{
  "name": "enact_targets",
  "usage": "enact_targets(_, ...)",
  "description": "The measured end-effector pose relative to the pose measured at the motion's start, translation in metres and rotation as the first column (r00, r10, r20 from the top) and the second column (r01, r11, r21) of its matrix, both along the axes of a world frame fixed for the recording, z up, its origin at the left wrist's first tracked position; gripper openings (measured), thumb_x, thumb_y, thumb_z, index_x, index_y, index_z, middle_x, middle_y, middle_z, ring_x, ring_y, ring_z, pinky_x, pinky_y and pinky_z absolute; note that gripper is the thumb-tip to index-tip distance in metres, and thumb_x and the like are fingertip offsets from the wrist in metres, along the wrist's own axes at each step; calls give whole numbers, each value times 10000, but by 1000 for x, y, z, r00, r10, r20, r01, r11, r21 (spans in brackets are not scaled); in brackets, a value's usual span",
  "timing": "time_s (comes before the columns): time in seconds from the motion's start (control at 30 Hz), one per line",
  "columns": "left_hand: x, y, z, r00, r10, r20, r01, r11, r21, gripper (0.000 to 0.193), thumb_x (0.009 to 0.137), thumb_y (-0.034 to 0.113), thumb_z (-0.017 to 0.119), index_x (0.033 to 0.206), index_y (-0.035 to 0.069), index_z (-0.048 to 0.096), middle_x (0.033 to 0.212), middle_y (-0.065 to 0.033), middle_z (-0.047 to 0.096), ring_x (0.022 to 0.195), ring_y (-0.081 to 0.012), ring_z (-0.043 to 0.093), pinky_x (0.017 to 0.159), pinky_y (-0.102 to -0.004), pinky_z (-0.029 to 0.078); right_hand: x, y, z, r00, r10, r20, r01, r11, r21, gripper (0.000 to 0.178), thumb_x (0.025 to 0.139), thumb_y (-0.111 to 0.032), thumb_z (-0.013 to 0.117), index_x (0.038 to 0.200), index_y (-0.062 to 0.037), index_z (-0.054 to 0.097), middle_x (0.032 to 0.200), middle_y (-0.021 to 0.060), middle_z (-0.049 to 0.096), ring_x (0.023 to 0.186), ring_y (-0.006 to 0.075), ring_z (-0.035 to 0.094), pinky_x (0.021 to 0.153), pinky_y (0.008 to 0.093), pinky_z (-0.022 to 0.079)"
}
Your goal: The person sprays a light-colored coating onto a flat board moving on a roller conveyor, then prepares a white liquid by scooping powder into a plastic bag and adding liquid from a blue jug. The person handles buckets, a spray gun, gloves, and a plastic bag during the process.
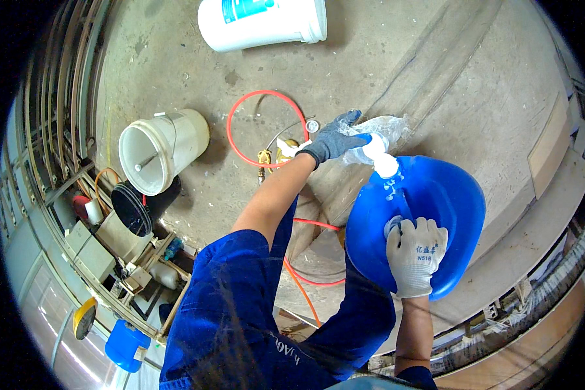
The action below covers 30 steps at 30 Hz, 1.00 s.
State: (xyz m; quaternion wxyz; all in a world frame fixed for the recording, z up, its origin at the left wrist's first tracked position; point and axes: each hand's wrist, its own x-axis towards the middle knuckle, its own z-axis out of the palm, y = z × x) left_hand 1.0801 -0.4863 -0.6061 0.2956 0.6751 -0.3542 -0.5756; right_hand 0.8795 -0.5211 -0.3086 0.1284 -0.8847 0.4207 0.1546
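Note:
My right hand [417,250], in a white glove, is closed around the handle of a large blue jerrycan [458,208], which is tilted with its mouth away from me. White smears mark the jerrycan around its white mouth [387,166]. Just beyond the mouth is a white patch [373,147], against crumpled clear plastic that looks like a bag [389,129]. A dark grey glove covers my left hand [337,138], whose thumb and fingers grip this plastic. I cannot make out whether the white patch is liquid or a solid part.
A red hose [231,123] loops on the concrete floor beside a brass fitting [262,158]. To the left stand an open white bucket [192,140] and a black bucket [131,208]. A white pail [266,29] lies on its side ahead. Boards [546,146] line the right.

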Motion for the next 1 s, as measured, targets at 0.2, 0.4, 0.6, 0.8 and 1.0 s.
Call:
enact_targets(0.2, -2, 5, -8, 1000, 11, 27, -10, 1000, -22, 1035, 760, 596, 724, 1481, -30, 325, 1488, -262, 388, 1367, -349, 411, 1142, -368, 318, 1, 0, 0, 1000, 11, 8, -11, 1000, -11, 136, 766, -176, 637, 653, -108, 606, 675, 78, 540, 699, 233, 517, 700, 401, 355)
enact_targets(0.4, -4, 2, 1, 999, -7, 41, 7, 1000, -8, 1032, 764, 602, 712, 1479, -33, 327, 1495, -248, 387, 1382, -345, 391, 1152, -369, 300, 2, 0, 2, 999, -15, -36, 16, 1000, 17, 126, 771, -183, 628, 676, -100, 625, 701, 83, 569, 723, 235, 526, 726, 404, 366)
enact_targets(0.6, -5, 2, -2, 999, 33, -17, -33, 999, -7, 1034, 764, 593, 717, 1480, -37, 319, 1494, -256, 383, 1386, -349, 385, 1156, -370, 295, 0, 0, -3, 1000, 23, 16, -22, 999, -40, 153, 768, -201, 639, 644, -116, 607, 663, 74, 531, 674, 235, 514, 669, 400, 345)
enact_targets(0.8, -3, 3, -4, 1000, 2, 16, -2, 1000, 2, 1052, 760, 605, 716, 1482, -43, 309, 1501, -258, 370, 1390, -351, 380, 1158, -372, 293, 0, 1, -3, 999, 18, 26, -17, 999, -37, 152, 762, -199, 641, 642, -115, 605, 662, 71, 528, 671, 234, 511, 672, 399, 346)
enact_targets(1.0, -3, 0, -2, 1000, 1, 8, -1, 1000, -2, 1057, 757, 614, 715, 1487, -34, 308, 1503, -259, 367, 1393, -351, 376, 1160, -371, 287, 1, 1, 2, 1000, -13, -23, 13, 1000, 2, 147, 794, -175, 626, 667, -108, 593, 678, 74, 542, 704, 234, 516, 707, 410, 359)
